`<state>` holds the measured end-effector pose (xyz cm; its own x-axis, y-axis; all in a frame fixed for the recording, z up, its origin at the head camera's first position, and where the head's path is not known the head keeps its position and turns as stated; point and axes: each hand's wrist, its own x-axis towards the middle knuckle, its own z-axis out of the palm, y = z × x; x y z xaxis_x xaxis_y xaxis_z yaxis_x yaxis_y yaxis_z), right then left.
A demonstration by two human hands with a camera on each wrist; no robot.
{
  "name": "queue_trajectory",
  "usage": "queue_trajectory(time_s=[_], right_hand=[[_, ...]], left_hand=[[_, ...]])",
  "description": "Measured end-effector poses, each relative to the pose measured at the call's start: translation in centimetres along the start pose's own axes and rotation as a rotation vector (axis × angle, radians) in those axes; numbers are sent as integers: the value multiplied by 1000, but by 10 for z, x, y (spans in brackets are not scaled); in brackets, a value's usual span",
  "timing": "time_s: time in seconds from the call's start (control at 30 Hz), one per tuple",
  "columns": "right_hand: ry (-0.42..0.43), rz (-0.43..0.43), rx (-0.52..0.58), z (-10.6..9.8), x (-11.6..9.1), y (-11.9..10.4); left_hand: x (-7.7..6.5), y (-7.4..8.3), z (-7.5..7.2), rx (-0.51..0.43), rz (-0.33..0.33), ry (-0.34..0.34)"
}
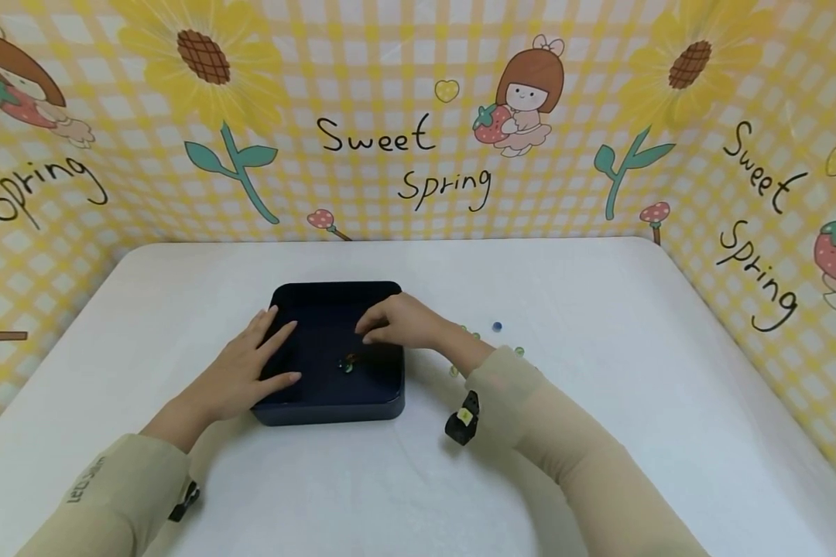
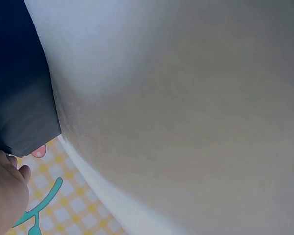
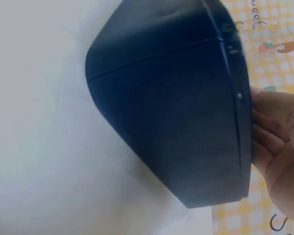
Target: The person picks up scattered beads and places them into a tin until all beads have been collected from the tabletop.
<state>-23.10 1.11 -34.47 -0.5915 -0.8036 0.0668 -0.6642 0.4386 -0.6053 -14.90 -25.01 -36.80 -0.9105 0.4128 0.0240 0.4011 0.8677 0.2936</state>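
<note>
A dark blue tray point(image 1: 327, 414) with raised walls sits on the white table. My left hand point(image 1: 240, 371) rests on its left rim, fingers spread, the fingertips reaching over the inside. Over the tray's right side hangs my right hand point(image 1: 400, 321), its fingers bent loosely down and nothing visible between the fingertips. A small cluster of glass marbles point(image 1: 348, 363) lies on the tray floor below those fingertips. In the right wrist view, the tray's wall point(image 3: 171, 112) partly covers the right fingers. The left wrist view catches only part of the left hand point(image 2: 10, 196) beside the tray.
Right of the tray, a blue marble point(image 1: 497, 327) and several green marbles lie on the table point(image 1: 599, 387), some near the right forearm, among them a green marble point(image 1: 519, 351). A yellow checked cloth point(image 1: 390, 70) with printed flowers stands around the table.
</note>
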Motion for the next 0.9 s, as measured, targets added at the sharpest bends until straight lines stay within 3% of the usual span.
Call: queue_trajectory(time_s=[0.6, 0.9], right_hand=[[81, 96, 117, -12, -31, 9], [157, 173, 172, -20, -52, 24]], left_hand=[[0, 1, -1, -10, 1, -12], [0, 0, 0, -10, 7, -9]])
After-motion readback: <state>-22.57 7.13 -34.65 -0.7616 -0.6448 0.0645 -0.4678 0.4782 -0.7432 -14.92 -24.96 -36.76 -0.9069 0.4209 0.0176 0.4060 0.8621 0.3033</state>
